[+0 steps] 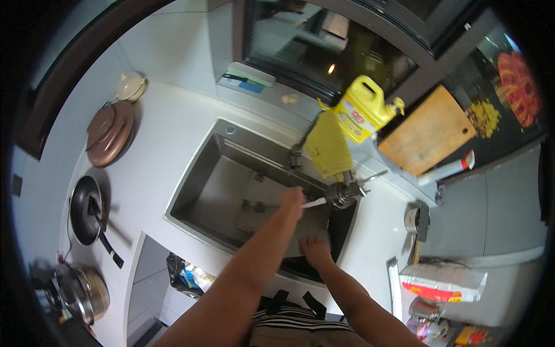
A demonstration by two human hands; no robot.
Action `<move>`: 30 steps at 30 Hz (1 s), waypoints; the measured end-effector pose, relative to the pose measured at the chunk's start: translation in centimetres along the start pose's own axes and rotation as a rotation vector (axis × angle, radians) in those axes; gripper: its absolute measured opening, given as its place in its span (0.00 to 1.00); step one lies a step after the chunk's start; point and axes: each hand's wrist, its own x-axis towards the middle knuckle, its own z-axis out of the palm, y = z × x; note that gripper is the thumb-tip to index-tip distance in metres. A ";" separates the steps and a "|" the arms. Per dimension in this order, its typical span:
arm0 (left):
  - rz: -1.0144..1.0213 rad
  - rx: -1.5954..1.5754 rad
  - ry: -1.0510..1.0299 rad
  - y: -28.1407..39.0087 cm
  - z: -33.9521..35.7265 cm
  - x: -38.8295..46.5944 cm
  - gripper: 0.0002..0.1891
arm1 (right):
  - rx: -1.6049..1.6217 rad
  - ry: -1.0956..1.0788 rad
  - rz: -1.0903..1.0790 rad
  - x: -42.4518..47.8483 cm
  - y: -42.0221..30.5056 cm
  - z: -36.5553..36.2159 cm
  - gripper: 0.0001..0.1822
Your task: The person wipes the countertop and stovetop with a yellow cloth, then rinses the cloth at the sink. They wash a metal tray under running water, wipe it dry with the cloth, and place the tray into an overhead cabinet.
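A flat grey panel (pixel 277 212) with several small dark fittings lies inside the dark rectangular sink (pixel 204 208). My left hand (pixel 293 202) is over the panel, at the white stream of water (pixel 314 202) from the faucet (pixel 342 194). It is blurred, and its fingers are partly hidden. Nearer to me, my right hand (pixel 315 250) grips the panel's right-hand part by its near edge, with fingers on its upper face. A yellow-green cloth (pixel 328 145) hangs behind the faucet.
A yellow detergent jug (pixel 362 110) and a wooden cutting board (pixel 427 130) stand along the window ledge. On the left counter are a frying pan (pixel 86 210), a brown lidded appliance (pixel 110 132) and a steel pot (pixel 84 292). A foil-like bag (pixel 444 282) sits at right.
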 end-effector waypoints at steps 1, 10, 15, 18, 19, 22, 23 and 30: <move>0.055 -0.064 0.028 -0.8 2.2 -1.4 0.15 | 0.001 0.047 -0.015 -0.2 0.7 0.2 0.19; 0.507 0.492 0.021 -3.6 0.2 1.0 0.11 | 0.111 0.159 -0.044 5.6 2.5 -9.0 0.08; 0.853 0.687 0.175 -3.1 -2.4 -8.3 0.11 | 0.212 0.149 -0.038 8.4 5.6 -9.4 0.10; 1.242 0.971 0.435 -2.8 -6.2 -10.5 0.13 | 0.290 0.157 -0.150 10.1 5.4 -11.1 0.11; 1.393 1.046 0.503 -2.2 -7.2 -10.4 0.14 | 0.296 0.132 -0.186 10.4 5.2 -11.4 0.12; 1.416 1.462 0.391 -0.6 -8.2 -10.1 0.14 | 0.220 0.146 -0.284 11.6 5.7 -10.2 0.11; 1.337 1.627 0.294 -0.2 -8.1 -9.9 0.15 | 0.193 0.147 -0.308 11.7 6.1 -9.7 0.10; 1.168 1.524 -0.115 4.5 -12.6 -8.1 0.09 | 0.499 0.066 -0.338 12.1 3.1 -14.3 0.12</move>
